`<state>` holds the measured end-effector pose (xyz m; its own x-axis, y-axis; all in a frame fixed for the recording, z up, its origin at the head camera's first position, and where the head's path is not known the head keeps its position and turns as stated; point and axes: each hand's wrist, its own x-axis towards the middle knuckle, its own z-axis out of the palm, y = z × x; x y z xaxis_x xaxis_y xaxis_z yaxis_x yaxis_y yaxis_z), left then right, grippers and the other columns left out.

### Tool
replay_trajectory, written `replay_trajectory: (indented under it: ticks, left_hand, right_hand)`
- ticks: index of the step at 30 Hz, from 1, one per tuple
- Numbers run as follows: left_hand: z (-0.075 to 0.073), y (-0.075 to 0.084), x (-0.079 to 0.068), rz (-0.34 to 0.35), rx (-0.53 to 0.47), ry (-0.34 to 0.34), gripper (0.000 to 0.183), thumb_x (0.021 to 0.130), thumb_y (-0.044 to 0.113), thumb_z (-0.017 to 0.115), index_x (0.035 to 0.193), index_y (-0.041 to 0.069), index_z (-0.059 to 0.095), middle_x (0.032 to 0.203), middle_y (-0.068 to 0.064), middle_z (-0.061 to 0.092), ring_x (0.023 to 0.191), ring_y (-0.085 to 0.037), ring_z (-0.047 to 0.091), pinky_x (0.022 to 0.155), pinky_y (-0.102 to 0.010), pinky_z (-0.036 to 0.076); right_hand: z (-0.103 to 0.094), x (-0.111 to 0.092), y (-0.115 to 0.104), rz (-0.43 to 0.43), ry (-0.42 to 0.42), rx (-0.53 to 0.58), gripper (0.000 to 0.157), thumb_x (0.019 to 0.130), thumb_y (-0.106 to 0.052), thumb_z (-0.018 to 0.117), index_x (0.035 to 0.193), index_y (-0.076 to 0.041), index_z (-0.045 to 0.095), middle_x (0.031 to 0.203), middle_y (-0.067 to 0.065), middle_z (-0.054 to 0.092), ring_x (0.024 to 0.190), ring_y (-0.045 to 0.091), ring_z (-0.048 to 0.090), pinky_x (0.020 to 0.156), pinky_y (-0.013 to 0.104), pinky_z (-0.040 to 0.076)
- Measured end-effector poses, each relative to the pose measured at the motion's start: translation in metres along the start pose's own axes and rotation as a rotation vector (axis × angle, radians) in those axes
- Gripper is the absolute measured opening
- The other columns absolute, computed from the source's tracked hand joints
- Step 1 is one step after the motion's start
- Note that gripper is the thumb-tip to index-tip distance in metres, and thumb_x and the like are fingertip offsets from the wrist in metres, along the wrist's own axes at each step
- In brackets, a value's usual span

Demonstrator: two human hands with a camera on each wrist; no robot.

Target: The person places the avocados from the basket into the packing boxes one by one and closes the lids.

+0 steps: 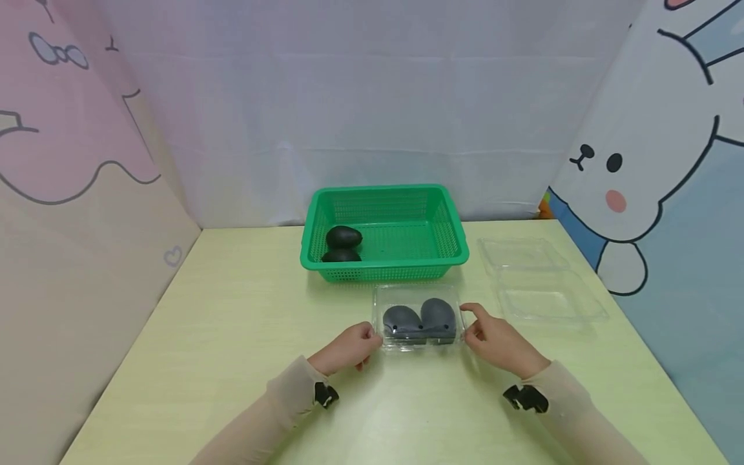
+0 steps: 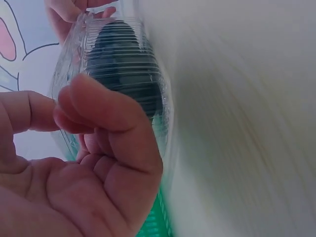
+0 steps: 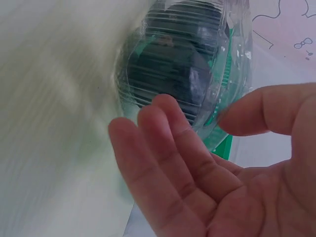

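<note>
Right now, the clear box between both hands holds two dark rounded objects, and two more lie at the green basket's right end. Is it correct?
The end is wrong: the head view shows the two dark objects in the green basket at its left end. The rest is right.

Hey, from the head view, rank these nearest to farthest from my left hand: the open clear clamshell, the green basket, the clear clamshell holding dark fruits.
From your left hand:
1. Clear clamshell holding dark fruits, directly beside it, rightward.
2. Green basket, ahead and slightly right.
3. Open clear clamshell, off to the far right.
</note>
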<state>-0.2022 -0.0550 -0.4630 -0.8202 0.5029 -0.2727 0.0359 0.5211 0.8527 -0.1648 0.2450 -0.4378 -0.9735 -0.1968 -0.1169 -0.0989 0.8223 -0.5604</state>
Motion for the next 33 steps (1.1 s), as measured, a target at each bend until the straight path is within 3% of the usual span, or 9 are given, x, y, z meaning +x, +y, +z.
replay_trajectory:
  ticks: [7, 12, 18, 33]
  left_hand:
    - [-0.0013, 0.0002, 0.0002, -0.009, 0.009, -0.021, 0.014, 0.089, 0.017, 0.048, 0.078, 0.009, 0.046, 0.060, -0.001, 0.047, 0.048, -0.015, 0.045, 0.052, -0.029, 0.039]
    - [-0.0021, 0.0013, -0.0002, -0.023, 0.009, -0.033, 0.014, 0.089, 0.018, 0.049, 0.079, 0.009, 0.045, 0.061, -0.002, 0.047, 0.050, -0.015, 0.046, 0.053, -0.029, 0.040]
    - [-0.0019, 0.0015, 0.0001, -0.023, 0.015, -0.037, 0.015, 0.090, 0.018, 0.049, 0.079, 0.009, 0.046, 0.061, -0.001, 0.047, 0.050, -0.015, 0.046, 0.052, -0.029, 0.039]
    - [-0.0024, 0.0025, -0.0009, -0.032, 0.002, -0.059, 0.014, 0.089, 0.018, 0.049, 0.080, 0.008, 0.048, 0.063, -0.002, 0.048, 0.053, -0.015, 0.045, 0.053, -0.030, 0.043]
  right_hand:
    - [0.0002, 0.0006, -0.0008, 0.009, -0.021, 0.052, 0.053, 0.091, -0.011, 0.053, 0.140, -0.002, 0.036, 0.081, 0.001, 0.061, 0.065, 0.014, 0.051, 0.061, 0.032, 0.043]
    - [0.0030, 0.0027, -0.0003, 0.044, -0.074, 0.144, 0.057, 0.089, -0.010, 0.052, 0.141, -0.002, 0.030, 0.079, 0.002, 0.061, 0.062, 0.016, 0.053, 0.059, 0.032, 0.043]
    - [0.0058, 0.0031, 0.0005, 0.027, -0.094, 0.225, 0.057, 0.088, -0.008, 0.050, 0.139, -0.001, 0.026, 0.075, 0.008, 0.060, 0.058, 0.019, 0.053, 0.056, 0.032, 0.042]
    - [0.0030, 0.0011, -0.0010, 0.029, -0.106, 0.212, 0.057, 0.089, -0.008, 0.051, 0.140, -0.003, 0.026, 0.071, 0.004, 0.053, 0.056, 0.017, 0.047, 0.053, 0.031, 0.040]
